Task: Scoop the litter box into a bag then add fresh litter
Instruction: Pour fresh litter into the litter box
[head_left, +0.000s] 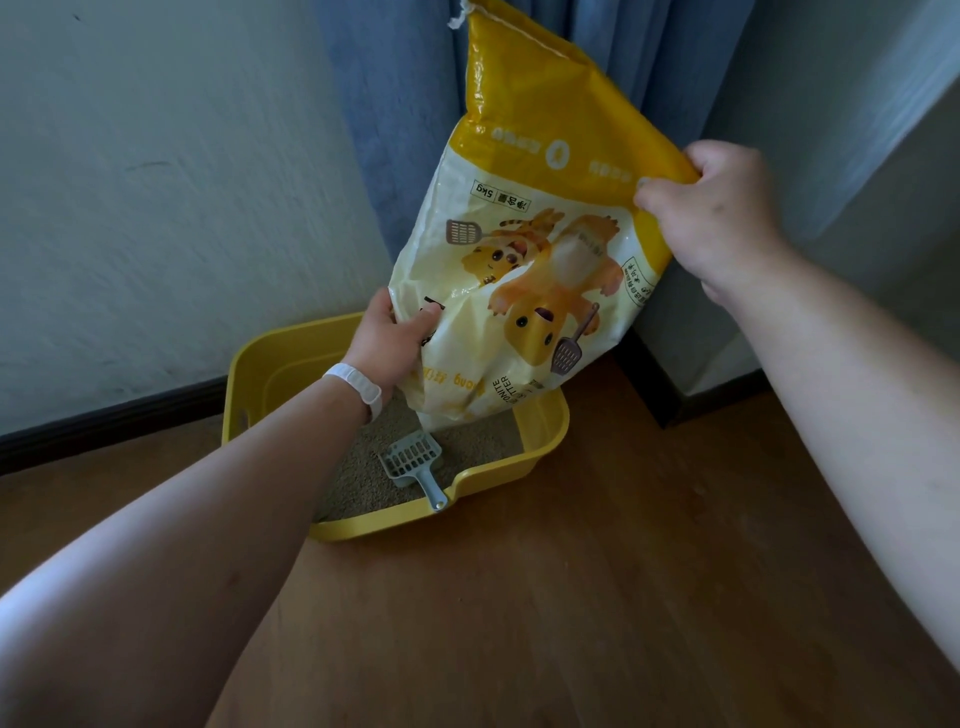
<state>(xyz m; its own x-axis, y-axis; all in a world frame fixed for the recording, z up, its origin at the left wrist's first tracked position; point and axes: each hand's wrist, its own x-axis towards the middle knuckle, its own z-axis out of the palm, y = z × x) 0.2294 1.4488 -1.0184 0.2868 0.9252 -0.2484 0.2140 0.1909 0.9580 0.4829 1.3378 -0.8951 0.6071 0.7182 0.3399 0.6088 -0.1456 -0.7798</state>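
Observation:
A yellow and white litter bag with cartoon cats hangs upside down over the yellow litter box, its lower end down inside the box. My left hand, a white band on the wrist, grips the bag's lower left side. My right hand pinches the bag's upper right corner. Beige litter covers the box floor. A grey slotted scoop lies on the litter with its handle resting on the box's front rim.
The box sits on a brown wooden floor in a corner, against a white wall with a dark skirting board. Blue curtains hang behind the bag.

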